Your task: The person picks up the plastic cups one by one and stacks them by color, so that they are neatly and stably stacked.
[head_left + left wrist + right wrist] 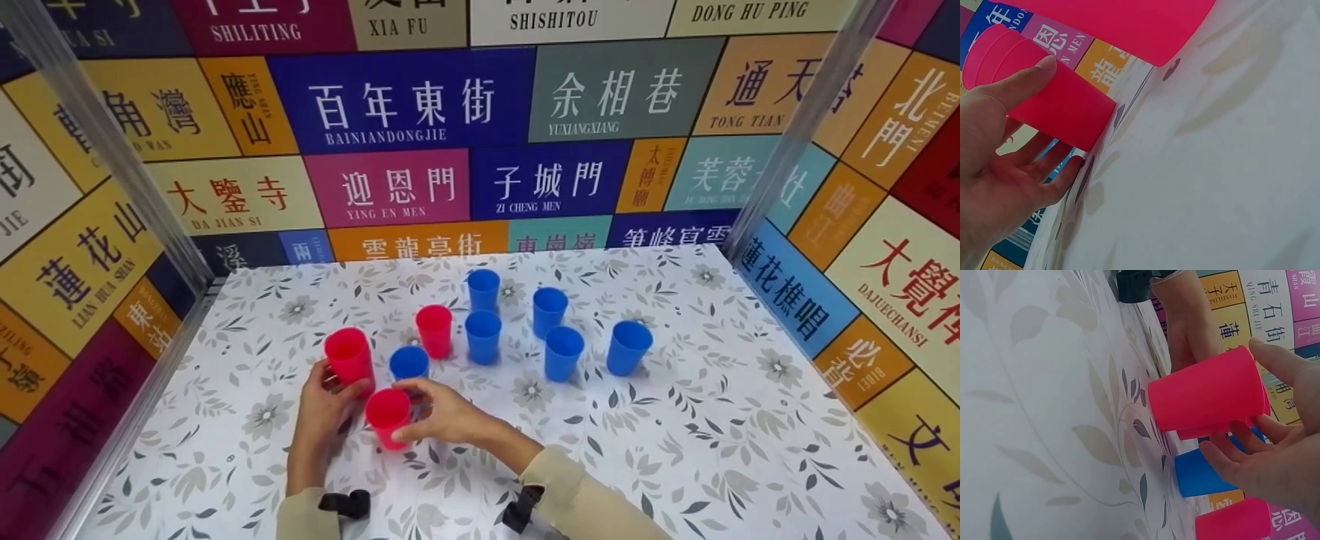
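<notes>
On the near left of the table, my left hand (324, 401) grips a red cup stack (349, 358), thumb on one side and fingers round the other. Stacked rims show on that stack (1072, 107) in the left wrist view. Just right of it, my right hand (450, 414) holds a single red cup (388, 416) between thumb and fingers, its mouth facing up. The right wrist view shows this red cup (1207, 391) overlapping the stack behind it. A blue cup (409, 362) stands right behind my right hand, partly hidden by it.
Another red cup (434, 331) stands farther back. To its right stand several blue cups, among them one at the back (484, 291) and one at the far right (629, 349). Panels with lettering (397, 112) wall in the patterned table (675, 450).
</notes>
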`<control>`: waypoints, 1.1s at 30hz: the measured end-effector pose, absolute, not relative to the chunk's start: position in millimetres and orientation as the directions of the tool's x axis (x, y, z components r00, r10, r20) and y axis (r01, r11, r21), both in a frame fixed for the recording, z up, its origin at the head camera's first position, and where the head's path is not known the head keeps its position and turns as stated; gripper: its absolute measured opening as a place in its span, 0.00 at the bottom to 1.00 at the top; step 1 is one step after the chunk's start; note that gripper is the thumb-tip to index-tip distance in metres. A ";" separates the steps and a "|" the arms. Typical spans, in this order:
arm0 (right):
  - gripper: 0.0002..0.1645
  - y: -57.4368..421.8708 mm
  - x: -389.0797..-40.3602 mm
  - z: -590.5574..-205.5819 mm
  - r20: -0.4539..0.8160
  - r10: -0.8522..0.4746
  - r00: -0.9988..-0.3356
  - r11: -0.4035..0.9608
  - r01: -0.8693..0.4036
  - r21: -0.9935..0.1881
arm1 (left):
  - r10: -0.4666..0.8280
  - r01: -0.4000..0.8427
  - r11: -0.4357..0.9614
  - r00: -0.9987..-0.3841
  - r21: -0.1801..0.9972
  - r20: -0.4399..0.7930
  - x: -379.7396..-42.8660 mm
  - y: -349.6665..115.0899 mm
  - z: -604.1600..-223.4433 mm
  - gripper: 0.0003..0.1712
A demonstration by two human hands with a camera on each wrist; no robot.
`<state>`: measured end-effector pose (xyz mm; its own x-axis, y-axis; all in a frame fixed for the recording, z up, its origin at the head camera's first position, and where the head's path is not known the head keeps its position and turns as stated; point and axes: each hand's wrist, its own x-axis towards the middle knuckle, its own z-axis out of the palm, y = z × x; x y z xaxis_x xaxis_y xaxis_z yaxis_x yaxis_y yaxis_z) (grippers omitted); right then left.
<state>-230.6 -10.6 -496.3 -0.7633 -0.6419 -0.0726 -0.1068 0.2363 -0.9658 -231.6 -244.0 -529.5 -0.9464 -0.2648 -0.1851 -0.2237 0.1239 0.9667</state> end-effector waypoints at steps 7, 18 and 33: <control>0.40 -20.6 -232.9 -499.8 -0.076 -0.630 -0.773 0.241 -0.101 -0.965 | -0.271 -0.193 0.115 -0.950 0.974 -0.157 -232.6 -244.2 -529.2 0.45; 0.39 -25.8 -228.4 -499.5 -0.064 -0.617 -0.785 0.225 -0.097 -0.970 | -0.270 -0.204 0.133 -0.949 0.970 -0.163 -232.7 -245.3 -529.6 0.45; 0.37 -18.1 -225.8 -472.1 0.027 -0.622 -0.783 0.090 -0.105 -0.990 | -0.269 -0.154 0.118 -0.956 0.981 -0.118 -231.8 -243.5 -531.5 0.39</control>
